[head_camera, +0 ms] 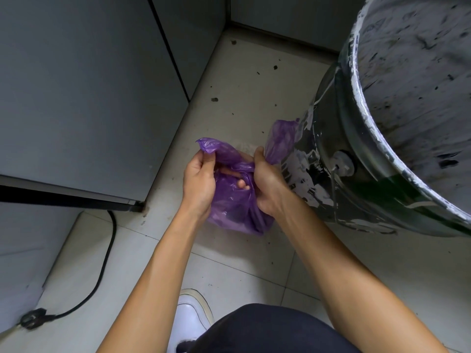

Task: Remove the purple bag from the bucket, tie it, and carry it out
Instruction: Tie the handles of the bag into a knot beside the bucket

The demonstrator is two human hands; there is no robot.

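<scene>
Holding the purple bag [237, 200] up over the floor [244, 85], out of the bucket [356, 189] and just to its left. Left hand [198, 182] pinching one loose purple corner near the top, thumb and fingers pressed together on the thin plastic. Right hand [267, 184] closed around the other purple ear, right next to the bucket side. Two ears crossed between the hands, bag body hanging below them, dark lumps showing through.

Pale floor tiles, with dark spots and crumbs scattered about. Big dark bucket on the right, smeared with white paint inside and out, round handle knob on its side. Tall grey cabinet [84, 93] on the left, filling the corner up to the back wall. Black cord [107, 256] curling from under the cabinet across the tiles to a black plug [34, 318] at the lower left. White shoe [191, 319] on the tiles at the bottom, beside a dark trouser leg.
</scene>
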